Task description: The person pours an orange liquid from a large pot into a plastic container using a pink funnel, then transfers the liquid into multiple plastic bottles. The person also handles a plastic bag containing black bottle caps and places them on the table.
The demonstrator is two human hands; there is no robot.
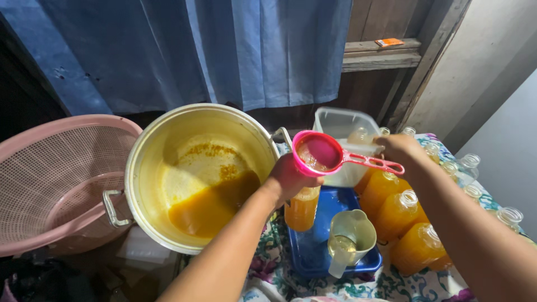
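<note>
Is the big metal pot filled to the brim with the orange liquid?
No. The big metal pot is tilted and holds only a shallow pool of orange liquid low on one side, with bare inner wall above.

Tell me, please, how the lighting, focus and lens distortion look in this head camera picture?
Head view: even, soft light on the big metal pot and the filled orange bottles; the dark lower left corner loses detail; the pink strainer and both hands, left and right, look reasonably sharp; wide-angle distortion stretches the forearms and bends the edges.
</note>
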